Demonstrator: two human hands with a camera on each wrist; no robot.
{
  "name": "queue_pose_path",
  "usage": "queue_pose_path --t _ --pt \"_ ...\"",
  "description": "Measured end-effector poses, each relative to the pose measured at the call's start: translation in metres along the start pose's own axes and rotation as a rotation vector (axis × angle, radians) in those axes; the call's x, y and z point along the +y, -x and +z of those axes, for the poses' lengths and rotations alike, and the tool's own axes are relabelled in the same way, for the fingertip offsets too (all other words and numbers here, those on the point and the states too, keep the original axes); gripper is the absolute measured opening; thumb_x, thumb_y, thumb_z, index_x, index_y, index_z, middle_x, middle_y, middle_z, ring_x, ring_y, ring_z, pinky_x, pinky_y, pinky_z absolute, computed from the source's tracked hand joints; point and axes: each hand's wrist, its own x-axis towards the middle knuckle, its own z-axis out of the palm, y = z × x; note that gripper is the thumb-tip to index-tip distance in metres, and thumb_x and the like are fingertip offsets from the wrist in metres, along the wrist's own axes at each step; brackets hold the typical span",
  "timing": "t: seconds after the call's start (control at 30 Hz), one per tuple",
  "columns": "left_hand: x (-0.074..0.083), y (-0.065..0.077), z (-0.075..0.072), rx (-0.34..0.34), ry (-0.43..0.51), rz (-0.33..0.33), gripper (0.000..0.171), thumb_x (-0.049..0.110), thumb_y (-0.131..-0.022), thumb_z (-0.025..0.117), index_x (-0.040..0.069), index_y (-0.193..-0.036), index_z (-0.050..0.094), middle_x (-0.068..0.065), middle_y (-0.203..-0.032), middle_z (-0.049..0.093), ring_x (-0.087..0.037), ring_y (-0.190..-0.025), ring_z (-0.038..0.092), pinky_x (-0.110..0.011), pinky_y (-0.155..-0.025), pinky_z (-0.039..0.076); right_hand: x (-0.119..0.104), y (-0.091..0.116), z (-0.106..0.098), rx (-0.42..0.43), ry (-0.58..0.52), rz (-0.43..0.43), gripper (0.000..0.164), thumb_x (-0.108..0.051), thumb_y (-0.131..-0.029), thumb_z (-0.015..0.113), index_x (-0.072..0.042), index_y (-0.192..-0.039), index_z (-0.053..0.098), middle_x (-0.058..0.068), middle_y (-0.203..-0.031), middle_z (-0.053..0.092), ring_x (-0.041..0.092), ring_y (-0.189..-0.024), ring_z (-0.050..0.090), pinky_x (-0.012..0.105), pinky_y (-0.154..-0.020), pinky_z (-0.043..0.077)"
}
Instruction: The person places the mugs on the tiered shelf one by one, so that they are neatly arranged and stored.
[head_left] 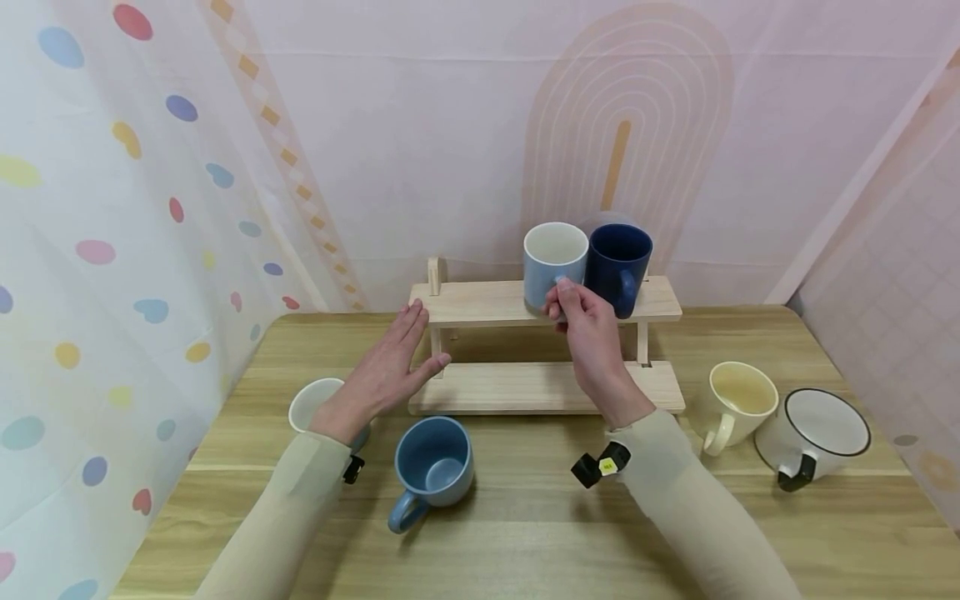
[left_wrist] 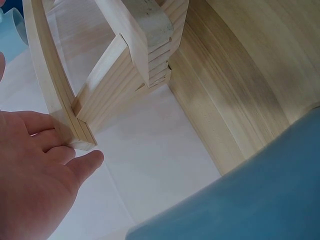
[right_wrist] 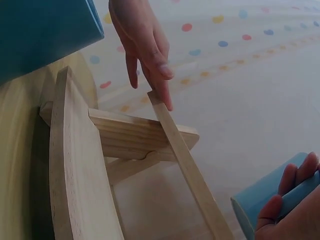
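Observation:
On the upper board of a two-tier wooden shelf stands a light blue mug with a white inside. My right hand pinches its handle, thumb on top; the right wrist view shows these fingers around the handle. Close against that mug, on its right, is a navy mug, handle toward me. My left hand is stretched out flat, its fingertips touching the upper board's left end. In the left wrist view its fingers lie along the board end.
A blue mug stands on the table in front of the shelf. The left wrist partly hides a white-lined cup. At the right are a cream mug and a white mug with a black rim. Curtains hang behind.

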Motion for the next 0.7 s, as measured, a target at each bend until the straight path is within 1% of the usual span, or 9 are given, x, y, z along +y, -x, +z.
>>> queue_pose_path --t 0.1,0.17,0.37,0.6,0.7 --pt "0.0 0.0 0.0 -0.003 0.001 -0.001 0.09 0.058 -0.105 0.049 -0.003 -0.163 0.019 -0.017 -0.172 0.009 -0.032 -0.159 0.004 -0.051 -0.126 0.017 0.0 -0.002 0.002 0.013 -0.007 -0.007 0.042 -0.032 -0.112 0.047 0.007 -0.104 0.06 0.002 -0.084 0.056 0.022 -0.091 0.053 0.041 -0.085 0.04" --pt "0.0 0.0 0.0 -0.005 0.001 -0.003 0.09 0.058 -0.105 0.049 -0.003 -0.163 0.019 -0.017 -0.172 0.008 -0.032 -0.159 0.004 -0.051 -0.126 0.017 0.001 -0.004 0.003 0.018 -0.01 -0.011 0.041 -0.032 -0.112 0.047 0.006 -0.103 0.061 0.002 -0.083 0.056 0.02 -0.089 0.053 0.04 -0.084 0.04" --pt "0.001 0.0 0.001 -0.009 0.005 -0.008 0.09 0.059 -0.105 0.049 -0.002 -0.164 0.017 -0.016 -0.173 0.007 -0.032 -0.159 0.004 -0.052 -0.126 0.017 0.004 -0.008 0.005 0.034 -0.023 0.0 0.042 -0.032 -0.112 0.047 0.007 -0.103 0.061 0.0 -0.082 0.056 0.018 -0.088 0.052 0.037 -0.082 0.041" --pt "0.001 -0.001 0.001 -0.005 0.009 -0.006 0.091 0.059 -0.105 0.049 -0.002 -0.163 0.016 -0.016 -0.173 0.007 -0.031 -0.159 0.003 -0.051 -0.126 0.017 0.007 -0.011 0.008 0.054 -0.042 0.015 0.038 -0.03 -0.112 0.048 0.003 -0.101 0.063 0.0 -0.082 0.058 0.018 -0.086 0.053 0.042 -0.084 0.041" --pt "0.001 -0.002 0.001 -0.005 0.009 -0.005 0.091 0.059 -0.105 0.049 -0.002 -0.163 0.016 -0.017 -0.173 0.007 -0.031 -0.159 0.003 -0.051 -0.126 0.017 0.009 -0.012 0.008 0.054 -0.041 0.021 0.038 -0.03 -0.112 0.048 0.003 -0.102 0.064 0.0 -0.083 0.059 0.017 -0.088 0.053 0.041 -0.085 0.041"
